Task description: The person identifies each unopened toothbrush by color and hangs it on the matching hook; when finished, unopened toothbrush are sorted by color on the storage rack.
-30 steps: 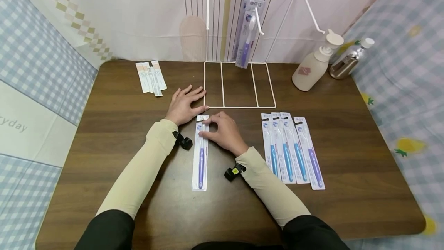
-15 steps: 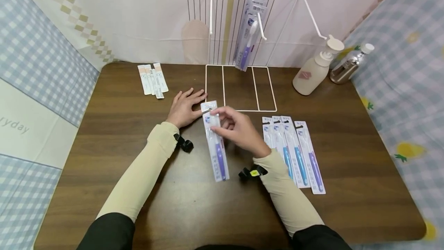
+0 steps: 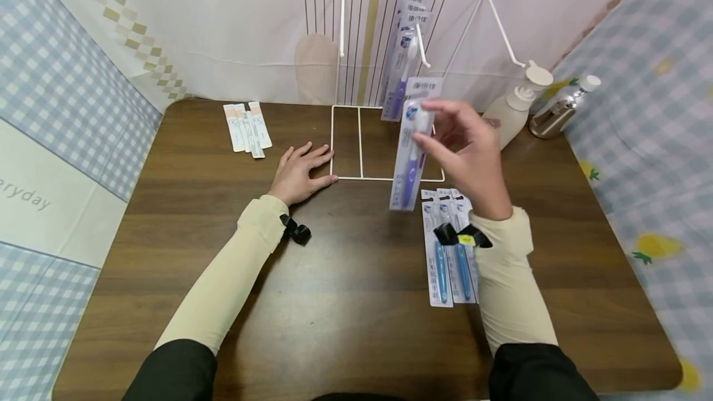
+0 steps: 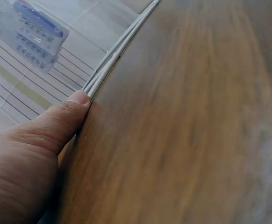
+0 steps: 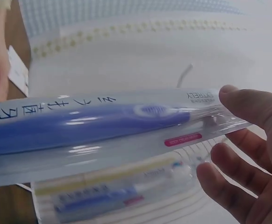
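Note:
My right hand (image 3: 472,156) pinches a packaged purple toothbrush (image 3: 409,175) between thumb and fingers near the brush-head end. Held above the table, the pack tilts in front of the white wire rack (image 3: 361,141). Close up in the right wrist view, the purple handle (image 5: 80,128) shows through clear plastic. Behind it, several packaged toothbrushes (image 3: 394,88) hang from a rack hook (image 3: 422,45). My left hand (image 3: 298,177) rests on the table with fingers spread, touching the rack base's left side; in the left wrist view its thumb (image 4: 63,119) meets the white wire (image 4: 119,53).
Packaged blue toothbrushes (image 3: 440,265) lie on the table (image 3: 334,339), partly under my right forearm. A pump bottle (image 3: 509,110) and a silver bottle (image 3: 559,110) stand at the back right. Several slim white packets (image 3: 245,129) lie back left. Another hook (image 3: 342,17) sticks out left.
My right hand has lifted the purple toothbrush pack off the table and carried it right and toward the rack. The left hand has stayed at the rack's base.

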{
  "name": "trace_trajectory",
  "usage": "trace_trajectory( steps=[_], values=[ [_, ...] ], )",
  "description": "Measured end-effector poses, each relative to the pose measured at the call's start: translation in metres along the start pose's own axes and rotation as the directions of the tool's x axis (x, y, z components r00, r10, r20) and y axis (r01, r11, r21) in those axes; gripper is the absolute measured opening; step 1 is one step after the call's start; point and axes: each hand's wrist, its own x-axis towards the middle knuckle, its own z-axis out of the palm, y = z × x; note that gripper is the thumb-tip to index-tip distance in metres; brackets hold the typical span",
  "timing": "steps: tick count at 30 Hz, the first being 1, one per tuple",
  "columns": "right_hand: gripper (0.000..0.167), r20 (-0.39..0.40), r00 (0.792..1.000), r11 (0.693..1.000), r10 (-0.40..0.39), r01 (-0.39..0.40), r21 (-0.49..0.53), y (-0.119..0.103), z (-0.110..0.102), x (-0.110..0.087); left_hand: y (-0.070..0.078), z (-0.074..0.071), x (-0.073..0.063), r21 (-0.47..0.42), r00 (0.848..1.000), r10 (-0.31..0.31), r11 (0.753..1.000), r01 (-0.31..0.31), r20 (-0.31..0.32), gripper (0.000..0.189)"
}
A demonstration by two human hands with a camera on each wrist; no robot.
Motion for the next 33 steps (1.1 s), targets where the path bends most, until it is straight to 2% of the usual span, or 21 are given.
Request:
trace_trajectory(
  steps=[5,10,14,19,24,28,33],
  values=[
    [0.044,-0.047,0.999,0.997,-0.017,0.013,-0.081,0.007,-0.011,0.022,-0.001,-0.001,-0.001,-0.003,1.000,-0.001,1.000,0.001,0.000,0.070],
    [0.041,-0.070,0.997,0.996,0.007,-0.014,-0.088,0.015,-0.011,0.036,-0.001,-0.003,-0.003,-0.010,1.000,-0.005,1.000,0.005,-0.001,0.070],
    [0.040,-0.089,0.995,0.999,0.035,-0.038,-0.038,0.020,-0.009,0.040,-0.001,-0.002,-0.003,-0.006,1.000,-0.005,1.000,0.005,0.000,0.069],
    [0.038,-0.109,0.994,1.000,0.028,-0.027,0.013,0.025,-0.006,0.038,-0.001,-0.002,-0.002,0.000,1.000,-0.003,1.000,0.003,-0.003,0.069],
    [0.038,-0.106,0.994,1.000,0.013,-0.016,-0.021,0.029,-0.003,0.036,0.000,-0.002,-0.001,0.002,1.000,0.002,1.000,-0.002,0.004,0.070],
    [0.039,-0.078,0.996,0.995,0.051,-0.057,-0.082,0.036,-0.001,0.043,0.001,-0.001,-0.001,0.001,1.000,0.007,1.000,-0.007,0.000,0.069],
    [0.041,-0.078,0.986,0.984,0.148,-0.154,-0.085,0.055,0.005,0.067,0.002,0.000,-0.001,0.002,1.000,0.003,1.000,-0.003,-0.003,0.069]
  ],
)
